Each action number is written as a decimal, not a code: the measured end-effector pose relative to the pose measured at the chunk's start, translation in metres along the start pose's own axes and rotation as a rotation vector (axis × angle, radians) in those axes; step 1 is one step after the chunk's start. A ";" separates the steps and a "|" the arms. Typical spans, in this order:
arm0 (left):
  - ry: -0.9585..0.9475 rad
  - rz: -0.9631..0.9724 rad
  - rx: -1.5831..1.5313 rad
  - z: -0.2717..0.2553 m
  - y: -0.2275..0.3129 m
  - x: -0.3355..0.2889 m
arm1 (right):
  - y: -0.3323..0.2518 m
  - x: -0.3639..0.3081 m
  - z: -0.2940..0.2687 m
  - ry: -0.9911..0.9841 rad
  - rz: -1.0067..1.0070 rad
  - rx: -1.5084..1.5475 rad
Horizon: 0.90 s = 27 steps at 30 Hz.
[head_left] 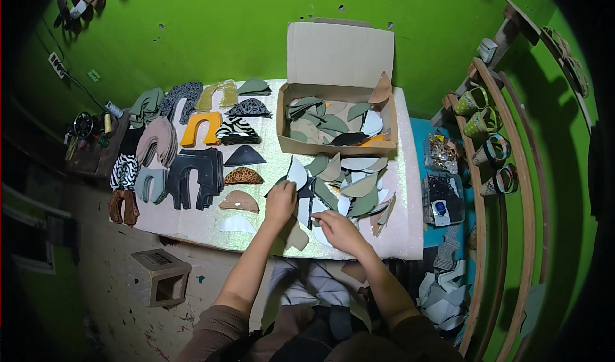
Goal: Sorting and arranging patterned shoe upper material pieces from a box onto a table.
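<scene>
My left hand (280, 202) is closed at the left side of a loose heap of cut half-moon pieces. A white half-moon piece (297, 172) stands up from its fingers. My right hand (339, 230) is at the near side of the heap, fingers bent and drawn together. Whatever lies between those fingertips is too small to make out. Green half-moon pieces (366, 203), beige ones (360, 186) and white ones overlap just beyond my right hand. Beneath my left forearm lies a beige piece (296, 237).
Behind the heap, an open cardboard box (333, 149) holds more pieces. Sorted half-moon stacks (243, 176) and U-shaped stacks (194, 177) cover the table's left part. Right of the table are clear tubs (442, 154) and a wooden rack (526, 234) with sandals. A wooden stool (161, 277) stands on the floor.
</scene>
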<state>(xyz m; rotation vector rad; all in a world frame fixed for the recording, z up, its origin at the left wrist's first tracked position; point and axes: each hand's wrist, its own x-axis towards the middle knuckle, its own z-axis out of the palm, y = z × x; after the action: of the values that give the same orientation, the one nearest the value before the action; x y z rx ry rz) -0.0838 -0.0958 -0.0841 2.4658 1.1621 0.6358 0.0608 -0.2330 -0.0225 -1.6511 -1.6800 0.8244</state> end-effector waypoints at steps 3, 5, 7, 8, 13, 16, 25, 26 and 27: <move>0.086 0.047 0.029 -0.012 0.005 -0.005 | 0.004 -0.002 -0.003 0.004 0.012 0.003; 0.149 0.053 -0.010 -0.033 0.013 -0.009 | 0.006 0.001 -0.004 0.020 -0.004 0.001; 0.180 -0.020 -0.105 -0.039 0.016 -0.014 | 0.007 0.004 -0.008 0.113 -0.051 -0.056; 0.210 -0.087 -0.195 -0.044 0.012 -0.018 | 0.004 0.009 -0.006 0.213 -0.099 -0.109; 0.044 -0.387 -0.700 -0.056 -0.020 -0.026 | -0.009 0.040 0.008 0.303 -0.099 -0.184; -0.032 -0.438 -0.720 -0.061 -0.035 -0.024 | -0.010 0.059 0.023 0.241 -0.128 -0.235; -0.039 -0.169 -0.421 -0.091 -0.101 0.017 | -0.008 0.146 0.071 0.232 -0.076 -0.295; -0.018 -0.118 -0.368 -0.091 -0.111 0.022 | -0.007 0.158 0.076 0.241 -0.091 -0.326; -0.022 -0.120 -0.370 -0.092 -0.121 0.027 | -0.006 0.170 0.082 0.224 -0.078 -0.365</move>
<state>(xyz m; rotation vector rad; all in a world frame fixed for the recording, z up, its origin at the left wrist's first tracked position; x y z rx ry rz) -0.1937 0.0089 -0.0578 2.0733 1.0652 0.7150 -0.0100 -0.0636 -0.0646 -1.8245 -1.7947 0.2899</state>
